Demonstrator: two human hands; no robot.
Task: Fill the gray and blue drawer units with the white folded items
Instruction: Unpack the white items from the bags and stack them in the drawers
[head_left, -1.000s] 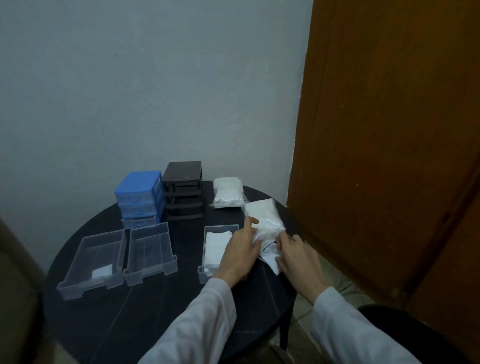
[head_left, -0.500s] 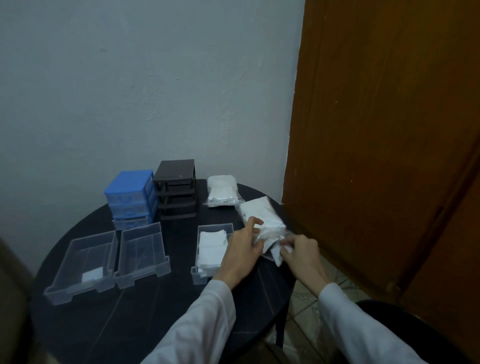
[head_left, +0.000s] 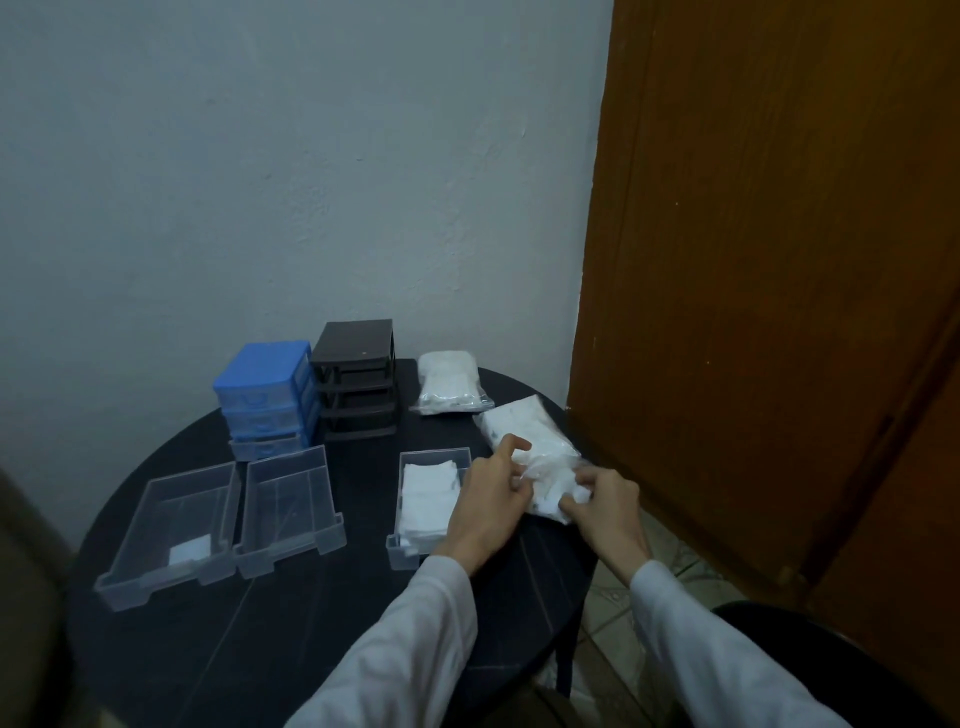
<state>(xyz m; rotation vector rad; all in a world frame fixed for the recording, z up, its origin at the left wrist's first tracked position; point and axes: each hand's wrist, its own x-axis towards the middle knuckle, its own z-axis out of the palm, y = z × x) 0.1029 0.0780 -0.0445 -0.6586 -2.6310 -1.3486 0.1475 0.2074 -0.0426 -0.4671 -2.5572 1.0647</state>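
Both your hands are on the near end of the clear bag of white folded items (head_left: 524, 447) at the right edge of the round table (head_left: 291, 649): your left hand (head_left: 485, 506) pinches its plastic from the left side, and your right hand (head_left: 605, 506) curls its fingers onto the near end. The bag's long axis runs away from you toward the table's far-right rim. The drawer (head_left: 428, 501) already holding white folded items lies just left of your left hand, so that hand looks better placed to carry the next piece across.
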